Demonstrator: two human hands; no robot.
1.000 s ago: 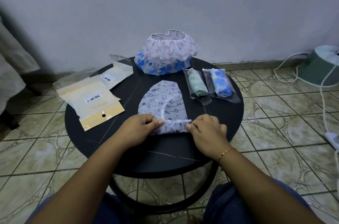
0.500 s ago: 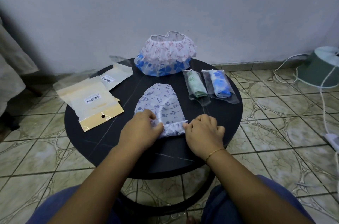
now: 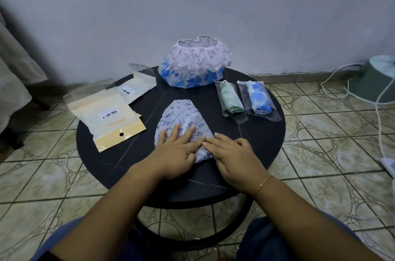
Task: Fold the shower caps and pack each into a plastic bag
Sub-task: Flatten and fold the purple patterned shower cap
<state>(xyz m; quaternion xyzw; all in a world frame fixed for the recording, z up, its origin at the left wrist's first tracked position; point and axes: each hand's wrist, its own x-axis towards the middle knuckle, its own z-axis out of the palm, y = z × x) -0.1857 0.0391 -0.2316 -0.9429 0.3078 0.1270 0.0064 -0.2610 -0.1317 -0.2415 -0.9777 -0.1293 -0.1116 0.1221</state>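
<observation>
Two flat hands, the left hand [image 3: 177, 149] and right hand [image 3: 232, 154], press the shower cap [image 3: 183, 119] down mid-tabletop [image 3: 256, 143], grip loose and holding nothing, likely to squash air out so the fold stays.

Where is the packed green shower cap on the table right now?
In the head view, the green shower cap lies bagged on the right half of the round table, just left of the bagged blue cap.
</observation>
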